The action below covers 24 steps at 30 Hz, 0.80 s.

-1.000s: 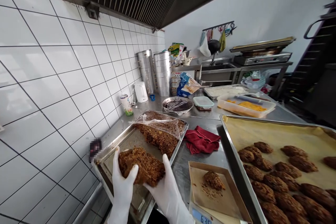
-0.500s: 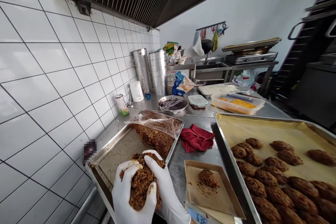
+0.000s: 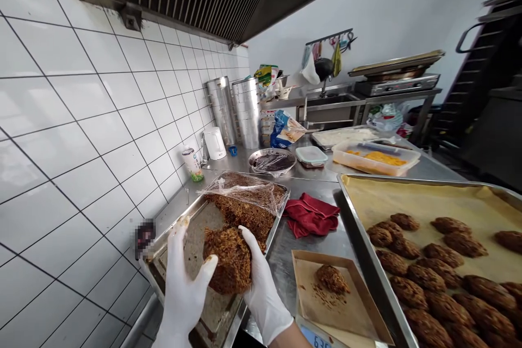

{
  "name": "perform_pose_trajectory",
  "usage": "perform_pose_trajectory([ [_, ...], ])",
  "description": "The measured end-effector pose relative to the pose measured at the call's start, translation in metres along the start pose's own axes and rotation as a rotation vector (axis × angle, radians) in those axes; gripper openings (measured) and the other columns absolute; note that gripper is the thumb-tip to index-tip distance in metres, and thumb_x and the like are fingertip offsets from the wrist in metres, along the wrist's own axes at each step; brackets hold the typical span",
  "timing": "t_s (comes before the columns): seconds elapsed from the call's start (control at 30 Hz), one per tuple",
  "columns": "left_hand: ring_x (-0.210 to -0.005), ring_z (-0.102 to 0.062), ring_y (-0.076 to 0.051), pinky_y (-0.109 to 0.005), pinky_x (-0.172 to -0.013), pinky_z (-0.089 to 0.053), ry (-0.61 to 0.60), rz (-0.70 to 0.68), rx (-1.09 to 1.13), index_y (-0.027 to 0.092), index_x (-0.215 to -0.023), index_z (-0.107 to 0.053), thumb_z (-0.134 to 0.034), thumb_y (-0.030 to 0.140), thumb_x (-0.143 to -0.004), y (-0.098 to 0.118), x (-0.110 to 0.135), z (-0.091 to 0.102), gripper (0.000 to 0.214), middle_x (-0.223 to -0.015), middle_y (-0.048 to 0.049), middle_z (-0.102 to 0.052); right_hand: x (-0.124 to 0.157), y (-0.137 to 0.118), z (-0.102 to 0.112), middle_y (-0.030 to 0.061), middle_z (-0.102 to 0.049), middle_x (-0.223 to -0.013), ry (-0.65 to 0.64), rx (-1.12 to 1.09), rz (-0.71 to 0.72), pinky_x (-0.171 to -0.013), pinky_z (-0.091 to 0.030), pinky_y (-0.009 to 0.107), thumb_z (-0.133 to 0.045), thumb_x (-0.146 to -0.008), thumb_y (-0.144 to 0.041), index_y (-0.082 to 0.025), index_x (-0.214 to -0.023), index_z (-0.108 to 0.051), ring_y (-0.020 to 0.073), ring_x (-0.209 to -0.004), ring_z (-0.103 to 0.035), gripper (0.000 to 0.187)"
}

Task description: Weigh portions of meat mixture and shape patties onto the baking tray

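Note:
Both my hands wear white gloves and hold one large lump of brown crumbly mixture (image 3: 228, 258) over the near end of a steel tray (image 3: 171, 277). My left hand (image 3: 183, 288) cups it from the left, thumb against the lump. My right hand (image 3: 261, 288) presses it from the right. More of the same mixture (image 3: 248, 212) fills the tray's far end under loose cling film. To the right a small brown portion (image 3: 331, 278) lies on a paper-lined cardboard tray (image 3: 346, 310) on a scale.
A big baking sheet (image 3: 408, 196) lined with paper holds several shaped brown portions at the right. A red cloth (image 3: 312, 216) lies between the trays. Farther back stand a covered bowl (image 3: 272, 161), plastic containers, a white kettle and tall steel pots. Tiled wall runs along the left.
The lump has been turned and squeezed between my hands, from a flat slab to a rounder mass, and my left hand has opened back to its left side.

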<state>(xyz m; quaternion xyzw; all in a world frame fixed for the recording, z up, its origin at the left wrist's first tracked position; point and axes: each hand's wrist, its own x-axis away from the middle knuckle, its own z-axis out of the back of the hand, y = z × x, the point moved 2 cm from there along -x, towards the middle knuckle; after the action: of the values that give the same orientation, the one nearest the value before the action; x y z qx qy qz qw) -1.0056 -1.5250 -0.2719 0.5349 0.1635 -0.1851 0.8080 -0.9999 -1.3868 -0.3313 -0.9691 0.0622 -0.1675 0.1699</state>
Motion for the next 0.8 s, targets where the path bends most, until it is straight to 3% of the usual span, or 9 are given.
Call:
perform_pose_trajectory([
  [0.1, -0.147, -0.039, -0.028, -0.051, -0.122, -0.035, -0.156, 0.097, 0.130, 0.029, -0.156, -0.030, -0.058, 0.040, -0.096, -0.008, 0.007, -0.003, 0.067, -0.159, -0.0098, -0.041, 0.003, -0.001, 0.002, 0.0046, -0.078, -0.113, -0.012, -0.141, -0.117, -0.096, -0.056, 0.042, -0.072, -0.082, -0.050, -0.023, -0.116, -0.069, 0.0273, -0.112, -0.069, 0.043],
  [0.17, -0.145, -0.041, -0.029, -0.052, -0.122, -0.035, -0.199, 0.107, 0.058, 0.028, -0.153, -0.037, -0.058, 0.041, -0.095, -0.009, 0.014, -0.010, 0.062, -0.156, -0.0102, -0.045, 0.005, -0.002, 0.002, 0.0045, -0.077, -0.114, -0.079, -0.180, -0.077, -0.093, -0.056, 0.044, -0.063, -0.085, -0.061, -0.025, -0.120, -0.068, 0.0286, -0.109, -0.069, 0.050],
  [0.3, -0.138, -0.049, -0.030, -0.054, -0.116, -0.042, -0.080, -0.060, -0.151, 0.026, -0.138, -0.053, -0.062, 0.033, -0.092, -0.001, 0.024, -0.022, 0.047, -0.147, -0.0112, -0.053, 0.009, -0.004, -0.001, 0.0047, -0.077, -0.108, -0.163, -0.027, 0.002, -0.090, -0.054, 0.044, -0.046, -0.089, -0.072, -0.028, -0.118, -0.069, 0.0277, -0.100, -0.069, 0.058],
  [0.47, -0.120, -0.061, -0.027, -0.046, -0.104, -0.053, 0.007, -0.313, -0.222, 0.023, -0.116, -0.063, -0.063, 0.021, -0.089, 0.000, 0.027, -0.022, 0.028, -0.125, -0.0111, -0.063, 0.008, -0.008, -0.005, 0.0015, -0.074, -0.089, -0.165, 0.401, 0.202, -0.089, -0.048, 0.036, -0.068, -0.082, -0.047, -0.024, -0.084, -0.074, 0.0234, -0.091, -0.064, 0.025],
  [0.53, -0.112, -0.064, -0.026, -0.044, -0.100, -0.055, 0.066, -0.338, -0.228, 0.021, -0.110, -0.065, -0.065, 0.020, -0.086, -0.006, 0.025, -0.020, 0.024, -0.117, -0.0102, -0.065, 0.007, -0.010, -0.009, -0.0005, -0.071, -0.083, -0.185, 0.469, 0.253, -0.085, -0.045, 0.031, -0.072, -0.080, -0.040, -0.022, -0.077, -0.073, 0.0205, -0.087, -0.060, 0.018],
  [0.6, -0.105, -0.066, -0.025, -0.042, -0.096, -0.056, 0.133, -0.260, -0.189, 0.021, -0.109, -0.065, -0.065, 0.023, -0.087, -0.015, 0.022, -0.019, 0.022, -0.111, -0.0092, -0.067, 0.006, -0.013, -0.016, -0.0025, -0.068, -0.079, -0.205, 0.525, 0.280, -0.083, -0.042, 0.029, -0.074, -0.081, -0.037, -0.022, -0.073, -0.071, 0.0178, -0.083, -0.056, 0.017],
  [0.67, -0.102, -0.067, -0.024, -0.040, -0.094, -0.056, 0.213, -0.119, -0.110, 0.020, -0.111, -0.065, -0.063, 0.027, -0.091, -0.024, 0.020, -0.018, 0.022, -0.109, -0.0086, -0.070, 0.008, -0.016, -0.021, -0.0032, -0.070, -0.088, -0.257, 0.556, 0.283, -0.087, -0.042, 0.029, -0.077, -0.080, -0.037, -0.025, -0.087, -0.074, 0.0180, -0.089, -0.058, 0.014],
  [0.73, -0.106, -0.066, -0.024, -0.040, -0.097, -0.055, 0.340, -0.054, -0.043, 0.021, -0.116, -0.064, -0.061, 0.029, -0.093, -0.029, 0.021, -0.017, 0.025, -0.113, -0.0089, -0.070, 0.012, -0.016, -0.022, -0.0024, -0.073, -0.111, -0.288, 0.460, 0.212, -0.100, -0.040, 0.031, -0.074, -0.082, -0.044, -0.032, -0.117, -0.069, 0.0203, -0.109, -0.060, 0.037],
  [0.8, -0.114, -0.063, -0.027, -0.045, -0.103, -0.051, 0.462, -0.178, -0.024, 0.022, -0.123, -0.062, -0.064, 0.028, -0.091, -0.027, 0.026, -0.015, 0.033, -0.121, -0.0101, -0.067, 0.018, -0.010, -0.017, -0.0015, -0.070, -0.128, -0.265, 0.256, 0.010, -0.109, -0.039, 0.035, -0.064, -0.087, -0.059, -0.036, -0.133, -0.060, 0.0206, -0.125, -0.056, 0.052],
])
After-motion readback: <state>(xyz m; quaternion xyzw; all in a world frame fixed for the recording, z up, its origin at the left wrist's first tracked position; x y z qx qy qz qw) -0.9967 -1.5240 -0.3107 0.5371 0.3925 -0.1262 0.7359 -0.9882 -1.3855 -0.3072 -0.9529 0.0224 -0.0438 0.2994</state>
